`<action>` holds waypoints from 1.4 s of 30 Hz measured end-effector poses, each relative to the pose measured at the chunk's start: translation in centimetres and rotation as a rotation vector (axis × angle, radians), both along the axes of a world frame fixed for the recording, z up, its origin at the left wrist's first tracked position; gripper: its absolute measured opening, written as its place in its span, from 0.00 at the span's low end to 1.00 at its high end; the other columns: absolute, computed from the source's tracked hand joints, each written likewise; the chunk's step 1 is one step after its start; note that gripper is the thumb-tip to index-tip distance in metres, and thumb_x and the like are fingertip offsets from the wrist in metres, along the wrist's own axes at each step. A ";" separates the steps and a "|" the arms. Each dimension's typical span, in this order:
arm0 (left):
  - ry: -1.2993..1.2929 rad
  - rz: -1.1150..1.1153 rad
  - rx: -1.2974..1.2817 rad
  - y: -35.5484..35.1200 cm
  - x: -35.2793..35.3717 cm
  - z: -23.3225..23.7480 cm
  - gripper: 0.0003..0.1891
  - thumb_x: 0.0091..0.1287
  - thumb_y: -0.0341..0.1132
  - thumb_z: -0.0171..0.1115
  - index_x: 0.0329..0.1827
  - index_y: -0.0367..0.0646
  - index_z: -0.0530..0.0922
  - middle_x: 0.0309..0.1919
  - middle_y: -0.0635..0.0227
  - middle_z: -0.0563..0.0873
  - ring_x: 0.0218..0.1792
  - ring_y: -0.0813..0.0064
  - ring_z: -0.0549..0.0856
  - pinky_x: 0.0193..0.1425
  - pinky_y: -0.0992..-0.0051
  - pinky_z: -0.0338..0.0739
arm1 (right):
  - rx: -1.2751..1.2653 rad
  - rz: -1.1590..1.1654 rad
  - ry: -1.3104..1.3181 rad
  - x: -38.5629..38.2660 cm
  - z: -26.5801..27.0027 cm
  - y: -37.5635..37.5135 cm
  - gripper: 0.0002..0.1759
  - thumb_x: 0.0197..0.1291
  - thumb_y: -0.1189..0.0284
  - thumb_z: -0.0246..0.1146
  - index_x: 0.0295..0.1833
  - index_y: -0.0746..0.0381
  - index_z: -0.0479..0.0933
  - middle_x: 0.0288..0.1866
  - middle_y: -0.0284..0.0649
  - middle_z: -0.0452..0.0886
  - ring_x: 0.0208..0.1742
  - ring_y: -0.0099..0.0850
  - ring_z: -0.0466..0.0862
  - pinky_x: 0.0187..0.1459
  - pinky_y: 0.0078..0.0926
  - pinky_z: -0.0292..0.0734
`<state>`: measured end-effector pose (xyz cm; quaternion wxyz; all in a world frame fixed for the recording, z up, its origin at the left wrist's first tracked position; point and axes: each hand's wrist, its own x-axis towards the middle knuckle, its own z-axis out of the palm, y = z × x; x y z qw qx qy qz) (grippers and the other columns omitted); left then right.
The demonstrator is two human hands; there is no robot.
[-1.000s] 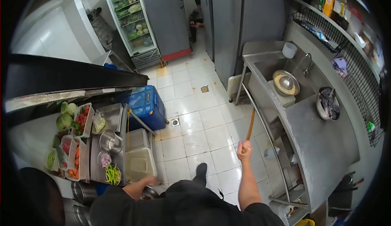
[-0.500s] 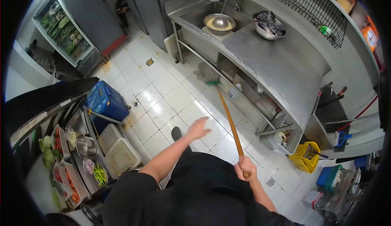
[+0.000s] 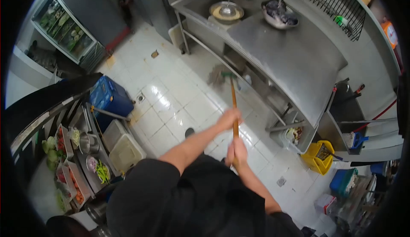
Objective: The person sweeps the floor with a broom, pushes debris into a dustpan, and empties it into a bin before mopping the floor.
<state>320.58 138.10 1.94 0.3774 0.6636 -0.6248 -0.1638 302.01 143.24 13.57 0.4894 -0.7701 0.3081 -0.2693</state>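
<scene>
A mop (image 3: pixel 233 95) with a wooden handle, a green clamp and grey strands rests its head on the wet tiled floor, near the underside of the steel sink counter. My left hand (image 3: pixel 229 118) is wrapped around the handle's middle. Closer to my body, my right hand (image 3: pixel 237 151) grips the handle towards its top end. The handle slopes away from me to the mop head.
Along the right runs a steel counter (image 3: pixel 282 58) with a sink, where water pours into a bowl (image 3: pixel 226 12). A yellow bucket (image 3: pixel 318 157) stands at its near end. On the left are a blue cooler (image 3: pixel 109 94), white bins (image 3: pixel 127 152) and a vegetable station.
My left hand has moved from open air onto the mop handle and closed. The handle has swung left and more upright, with my right hand moving left and forward.
</scene>
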 end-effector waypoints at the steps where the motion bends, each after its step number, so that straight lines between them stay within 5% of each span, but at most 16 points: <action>1: -0.067 0.101 -0.139 -0.9 2.5 -0.2 0.13 0.63 0.43 0.71 0.34 0.44 0.79 0.39 0.57 0.85 0.44 0.48 0.84 0.49 0.53 0.79 | -0.471 -0.115 -0.207 4.6 0.9 -0.8 0.08 0.64 0.76 0.61 0.32 0.62 0.69 0.27 0.45 0.70 0.28 0.49 0.71 0.32 0.43 0.67; 3: -0.150 0.202 -0.277 -0.1 4.9 -0.4 0.14 0.61 0.43 0.72 0.36 0.43 0.79 0.41 0.56 0.85 0.46 0.48 0.85 0.50 0.53 0.80 | -0.527 -0.034 -0.491 10.9 1.2 -3.0 0.14 0.60 0.84 0.63 0.27 0.62 0.67 0.25 0.44 0.68 0.26 0.46 0.70 0.32 0.41 0.63; 6: -0.156 -0.001 -0.084 1.1 8.9 3.6 0.16 0.61 0.45 0.72 0.36 0.42 0.79 0.40 0.55 0.85 0.43 0.48 0.85 0.48 0.55 0.80 | -0.492 0.038 -0.465 14.0 2.6 -1.2 0.18 0.56 0.90 0.64 0.23 0.63 0.65 0.23 0.43 0.67 0.25 0.44 0.70 0.32 0.40 0.61; 11: -0.177 -0.109 -0.051 3.6 9.8 6.7 0.19 0.64 0.49 0.68 0.25 0.43 0.78 0.29 0.57 0.83 0.35 0.51 0.84 0.42 0.54 0.76 | -0.476 0.038 -0.371 13.6 9.9 3.8 0.19 0.53 0.88 0.66 0.20 0.61 0.64 0.20 0.42 0.65 0.22 0.44 0.69 0.28 0.40 0.60; 15: -0.154 -0.178 -0.257 4.6 9.9 8.5 0.17 0.65 0.45 0.69 0.23 0.47 0.76 0.25 0.64 0.81 0.34 0.57 0.84 0.51 0.59 0.76 | -0.477 0.086 -0.428 14.3 13.3 4.2 0.15 0.50 0.88 0.59 0.19 0.63 0.64 0.18 0.42 0.66 0.18 0.41 0.64 0.28 0.34 0.58; 18: -0.149 -0.179 -0.306 3.1 12.4 6.7 0.12 0.67 0.43 0.67 0.30 0.48 0.78 0.32 0.66 0.84 0.43 0.58 0.84 0.56 0.56 0.74 | -0.487 -0.021 -0.492 16.7 9.5 2.9 0.14 0.52 0.88 0.58 0.20 0.63 0.65 0.19 0.42 0.66 0.20 0.43 0.66 0.30 0.37 0.60; 20: -0.237 -0.181 0.101 1.9 14.9 4.8 0.07 0.68 0.41 0.65 0.44 0.50 0.81 0.50 0.67 0.84 0.62 0.61 0.79 0.61 0.47 0.74 | -0.581 0.058 -0.394 18.6 3.1 0.9 0.14 0.55 0.86 0.61 0.23 0.63 0.66 0.21 0.42 0.68 0.24 0.45 0.70 0.33 0.41 0.63; 21: -0.239 -0.187 0.098 2.0 15.6 3.7 0.07 0.68 0.41 0.65 0.44 0.50 0.81 0.50 0.67 0.84 0.62 0.61 0.79 0.61 0.47 0.74 | -0.598 0.102 -0.342 19.4 0.9 1.0 0.14 0.56 0.85 0.63 0.24 0.63 0.67 0.23 0.43 0.68 0.27 0.46 0.71 0.35 0.43 0.64; 23: -0.492 -0.182 0.471 1.6 17.7 2.8 0.14 0.69 0.39 0.65 0.56 0.55 0.80 0.65 0.71 0.76 0.78 0.63 0.66 0.66 0.39 0.71 | -0.586 0.176 -0.225 21.4 -1.6 1.2 0.16 0.55 0.84 0.68 0.26 0.63 0.67 0.26 0.45 0.70 0.33 0.47 0.74 0.41 0.43 0.67; 25: -0.500 -0.145 0.462 2.0 17.2 2.1 0.16 0.67 0.39 0.66 0.58 0.57 0.80 0.67 0.73 0.75 0.79 0.61 0.63 0.66 0.39 0.71 | -0.530 0.166 -0.227 21.2 -2.5 1.4 0.15 0.57 0.83 0.68 0.26 0.63 0.67 0.27 0.46 0.70 0.34 0.48 0.73 0.42 0.43 0.67; 30: -0.613 -0.199 0.477 3.7 11.2 4.2 0.21 0.64 0.42 0.69 0.60 0.58 0.80 0.67 0.76 0.77 0.82 0.59 0.60 0.65 0.38 0.72 | -0.473 0.205 -0.228 12.1 0.7 3.0 0.17 0.58 0.82 0.67 0.24 0.64 0.65 0.25 0.46 0.68 0.31 0.47 0.72 0.40 0.40 0.66; 36: -0.394 -0.275 0.464 2.0 -3.5 5.2 0.24 0.62 0.52 0.72 0.59 0.55 0.80 0.60 0.73 0.81 0.76 0.60 0.68 0.64 0.45 0.74 | -0.362 0.368 -0.291 -9.4 9.3 0.0 0.19 0.44 0.85 0.70 0.16 0.63 0.64 0.17 0.40 0.64 0.21 0.41 0.68 0.33 0.36 0.64; 38: -0.460 -0.253 0.305 0.6 -9.2 4.4 0.24 0.59 0.56 0.73 0.52 0.51 0.83 0.52 0.69 0.86 0.72 0.60 0.72 0.59 0.50 0.75 | -0.271 0.394 -0.254 -16.3 14.3 -1.2 0.17 0.42 0.85 0.69 0.16 0.64 0.66 0.17 0.40 0.67 0.22 0.41 0.69 0.34 0.35 0.67; 42: -0.403 -0.372 0.490 -0.5 -17.5 6.6 0.23 0.59 0.58 0.72 0.45 0.48 0.85 0.43 0.65 0.89 0.62 0.60 0.81 0.55 0.53 0.76 | -0.154 0.552 -0.212 -25.8 25.7 -3.4 0.17 0.50 0.76 0.68 0.17 0.62 0.66 0.16 0.38 0.66 0.19 0.35 0.69 0.32 0.31 0.66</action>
